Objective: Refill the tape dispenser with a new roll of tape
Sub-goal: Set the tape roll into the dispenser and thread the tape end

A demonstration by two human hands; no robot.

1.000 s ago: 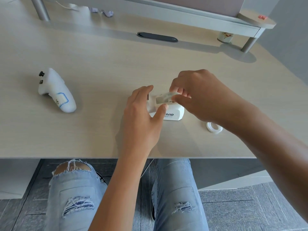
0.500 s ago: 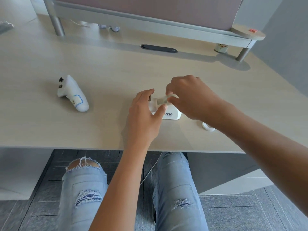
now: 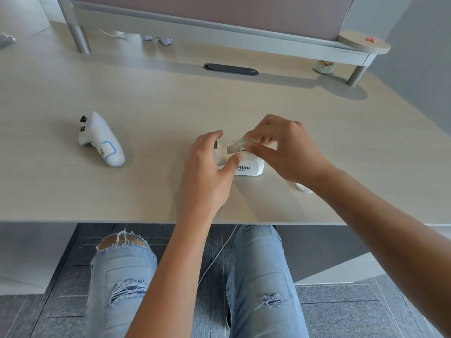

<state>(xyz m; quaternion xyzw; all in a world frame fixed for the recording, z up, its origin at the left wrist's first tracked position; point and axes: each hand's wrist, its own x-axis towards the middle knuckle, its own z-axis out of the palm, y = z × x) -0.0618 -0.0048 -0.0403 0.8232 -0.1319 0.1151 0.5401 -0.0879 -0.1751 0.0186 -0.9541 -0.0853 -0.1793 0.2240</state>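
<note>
A small white tape dispenser (image 3: 249, 167) marked VIVID sits on the pale wooden desk (image 3: 158, 101) near its front edge. My left hand (image 3: 210, 172) grips the dispenser's left end between thumb and fingers. My right hand (image 3: 285, 147) hovers over the top of the dispenser and pinches a strip of clear tape (image 3: 235, 146) that stretches toward the left end. The roll itself is hidden under my right hand. A white ring (image 3: 303, 187), partly covered by my right wrist, lies on the desk to the right.
A white handheld controller (image 3: 101, 140) lies on the desk to the left. At the back stand a raised shelf (image 3: 219, 28) on metal legs, a dark cable slot (image 3: 230, 69) and a small jar (image 3: 323, 66). My knees in torn jeans are below the desk edge.
The camera has tilted, so everything sits lower in view. Both hands stay on the dispenser; my right hand still pinches the tape strip, now slightly lower over the dispenser.
</note>
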